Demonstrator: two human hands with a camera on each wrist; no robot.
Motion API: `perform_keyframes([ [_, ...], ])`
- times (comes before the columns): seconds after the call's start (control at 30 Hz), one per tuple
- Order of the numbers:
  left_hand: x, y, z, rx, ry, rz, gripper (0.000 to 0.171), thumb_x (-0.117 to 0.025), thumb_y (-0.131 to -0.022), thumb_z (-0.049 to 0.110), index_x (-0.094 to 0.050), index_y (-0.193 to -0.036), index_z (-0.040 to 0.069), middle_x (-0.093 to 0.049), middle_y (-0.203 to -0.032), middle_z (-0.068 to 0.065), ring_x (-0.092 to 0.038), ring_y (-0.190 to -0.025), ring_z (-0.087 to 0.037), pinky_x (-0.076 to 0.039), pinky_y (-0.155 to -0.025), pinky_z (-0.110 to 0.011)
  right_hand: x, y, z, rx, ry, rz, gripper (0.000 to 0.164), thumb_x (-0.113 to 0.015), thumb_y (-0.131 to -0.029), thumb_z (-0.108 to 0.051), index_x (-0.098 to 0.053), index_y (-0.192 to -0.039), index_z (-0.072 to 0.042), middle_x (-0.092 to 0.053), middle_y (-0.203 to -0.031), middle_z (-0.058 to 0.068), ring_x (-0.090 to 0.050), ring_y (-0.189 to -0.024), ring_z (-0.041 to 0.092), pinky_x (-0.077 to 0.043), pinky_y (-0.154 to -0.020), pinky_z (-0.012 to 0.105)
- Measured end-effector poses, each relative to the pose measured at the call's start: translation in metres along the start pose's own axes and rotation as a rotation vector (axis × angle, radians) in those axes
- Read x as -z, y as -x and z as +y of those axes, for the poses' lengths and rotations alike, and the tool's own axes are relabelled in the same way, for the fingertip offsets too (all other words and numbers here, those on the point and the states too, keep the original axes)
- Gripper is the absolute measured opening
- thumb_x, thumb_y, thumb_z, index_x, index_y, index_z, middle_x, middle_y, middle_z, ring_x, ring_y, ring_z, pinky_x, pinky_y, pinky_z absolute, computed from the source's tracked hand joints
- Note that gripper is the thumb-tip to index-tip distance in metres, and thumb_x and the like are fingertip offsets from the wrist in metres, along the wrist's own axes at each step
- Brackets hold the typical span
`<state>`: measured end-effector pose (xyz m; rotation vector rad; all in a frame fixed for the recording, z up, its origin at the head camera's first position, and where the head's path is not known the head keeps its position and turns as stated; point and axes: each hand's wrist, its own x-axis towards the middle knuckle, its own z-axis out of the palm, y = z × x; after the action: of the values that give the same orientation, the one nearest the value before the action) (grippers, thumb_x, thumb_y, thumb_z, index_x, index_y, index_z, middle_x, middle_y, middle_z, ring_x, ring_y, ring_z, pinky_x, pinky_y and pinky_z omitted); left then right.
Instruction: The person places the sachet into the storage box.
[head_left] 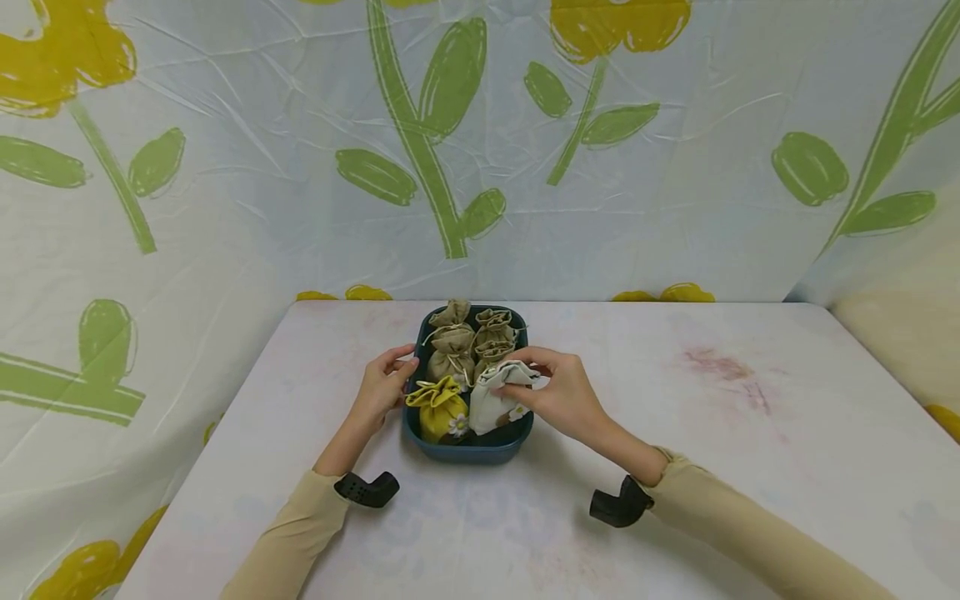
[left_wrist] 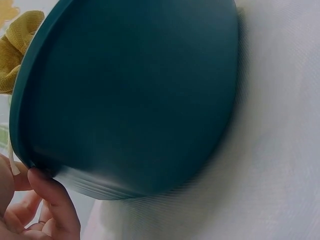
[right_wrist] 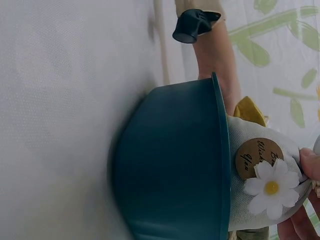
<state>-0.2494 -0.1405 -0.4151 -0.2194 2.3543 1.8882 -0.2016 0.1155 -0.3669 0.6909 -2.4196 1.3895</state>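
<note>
A dark teal plastic tub (head_left: 468, 453) sits on the table with several drawstring pouches inside. My left hand (head_left: 382, 385) holds its left rim, thumb and finger meeting at the edge in the left wrist view. With thumb and fingers my right hand (head_left: 564, 393) pinches the gathered neck of a white drawstring pouch (head_left: 489, 410) at the tub's near right corner. That pouch carries a white daisy (right_wrist: 271, 188) and a round brown tag (right_wrist: 252, 155). Beside it sits a yellow drawstring pouch (head_left: 437, 412), also with a daisy. Behind them stand beige drawstring pouches (head_left: 450, 343) in two columns.
The table (head_left: 660, 517) has a pale cloth with faint reddish marks at the right. A flower-printed curtain (head_left: 300, 192) hangs behind and at the left. Black wrist cameras (head_left: 621, 504) are strapped at both sleeves.
</note>
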Motion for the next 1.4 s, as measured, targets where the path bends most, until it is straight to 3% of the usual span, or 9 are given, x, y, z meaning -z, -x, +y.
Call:
perform_keyframes([
  [0.33, 0.0, -0.001, -0.002, -0.016, -0.003, -0.011, 0.036, -0.053, -0.091, 0.026, -0.05, -0.127, 0.02, -0.053, -0.098, -0.01, -0.041, -0.055, -0.01, -0.037, -0.044, -0.022, -0.007, 0.004, 0.011, 0.012, 0.036, -0.06, 0.035, -0.079, -0.067, -0.024, -0.069, -0.099, -0.013, -0.069, -0.095, -0.004, -0.063, -0.087, 0.008, -0.049, -0.076, 0.028],
  [0.57, 0.0, -0.001, -0.002, -0.017, 0.002, -0.01, 0.036, -0.052, -0.092, 0.025, -0.05, -0.127, 0.02, -0.054, -0.101, -0.012, -0.041, -0.054, -0.008, -0.038, -0.043, -0.021, -0.01, 0.006, 0.016, 0.0, 0.028, -0.089, 0.032, -0.079, -0.066, -0.024, -0.069, -0.096, -0.018, -0.069, -0.095, -0.006, -0.062, -0.088, 0.007, -0.049, -0.074, 0.028],
  [0.83, -0.001, -0.002, -0.002, -0.022, -0.006, -0.015, 0.036, -0.052, -0.092, 0.025, -0.05, -0.127, 0.02, -0.054, -0.1, -0.01, -0.042, -0.054, -0.008, -0.039, -0.043, -0.021, -0.016, 0.01, 0.022, 0.156, 0.142, -0.13, 0.032, -0.079, -0.067, -0.016, -0.068, -0.097, -0.012, -0.069, -0.092, -0.003, -0.064, -0.084, 0.009, -0.052, -0.073, 0.022],
  [1.1, 0.001, -0.002, -0.002, -0.031, -0.016, -0.028, 0.036, -0.052, -0.091, 0.026, -0.05, -0.127, 0.019, -0.053, -0.096, -0.006, -0.04, -0.051, -0.006, -0.037, -0.043, -0.02, -0.016, 0.011, 0.022, 0.133, 0.159, -0.16, 0.032, -0.078, -0.069, -0.016, -0.066, -0.099, -0.015, -0.068, -0.094, -0.004, -0.062, -0.083, 0.008, -0.051, -0.07, 0.022],
  [1.3, 0.005, 0.0, -0.007, -0.123, -0.106, -0.042, 0.038, -0.049, -0.093, 0.028, -0.048, -0.129, 0.016, -0.054, -0.096, -0.013, -0.039, -0.048, -0.006, -0.039, -0.043, -0.021, -0.007, 0.01, 0.023, 0.146, 0.114, -0.214, 0.037, -0.075, -0.072, -0.02, -0.064, -0.107, -0.014, -0.065, -0.101, -0.006, -0.06, -0.092, 0.009, -0.051, -0.079, 0.026],
  [1.4, 0.008, 0.0, -0.01, -0.172, -0.158, -0.045, 0.037, -0.047, -0.094, 0.03, -0.048, -0.129, 0.018, -0.056, -0.097, -0.014, -0.041, -0.048, -0.008, -0.042, -0.045, -0.022, 0.003, 0.01, 0.025, 0.186, 0.149, -0.185, 0.039, -0.073, -0.074, -0.026, -0.062, -0.111, -0.016, -0.064, -0.105, -0.005, -0.059, -0.097, 0.01, -0.049, -0.082, 0.03],
])
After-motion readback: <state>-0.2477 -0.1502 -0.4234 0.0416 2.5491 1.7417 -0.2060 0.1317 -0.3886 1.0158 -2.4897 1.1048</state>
